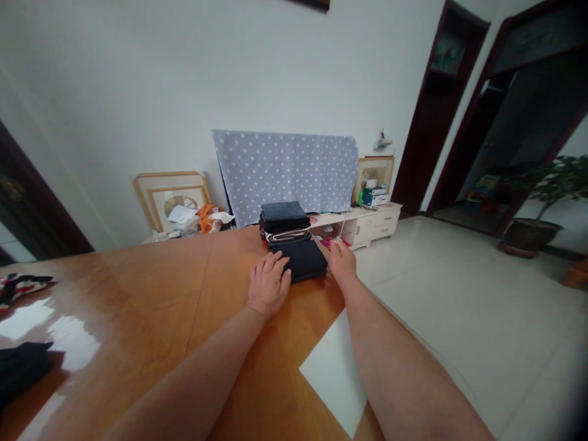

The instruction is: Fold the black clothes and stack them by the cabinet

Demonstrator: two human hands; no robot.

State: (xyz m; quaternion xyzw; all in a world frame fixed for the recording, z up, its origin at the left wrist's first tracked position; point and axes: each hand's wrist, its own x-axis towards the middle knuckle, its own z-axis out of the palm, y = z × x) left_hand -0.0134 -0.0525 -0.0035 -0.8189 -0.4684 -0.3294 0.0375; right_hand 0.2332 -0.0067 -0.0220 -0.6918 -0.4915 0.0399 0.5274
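A folded black garment (303, 260) lies on the wooden table (229, 294), in front of a taller stack of folded clothes (285, 213). My left hand (267, 283) rests at the garment's left edge, its fingers stretched out and slightly apart, touching the cloth. By the right edge is my right hand (342, 260). Its fingers point away from me and look slightly bent, with the tips partly hidden; I see nothing held in it. The stack behind has a dark blue-grey piece on top and a striped piece lower down.
A pale sheet (335, 370) lies under my right forearm by the table's right edge. Dark clothing (25, 367) and a patterned cloth (21, 286) are at left. Beyond stand a white cabinet (379, 223), a dotted cover (289, 168) and a potted plant (530, 236).
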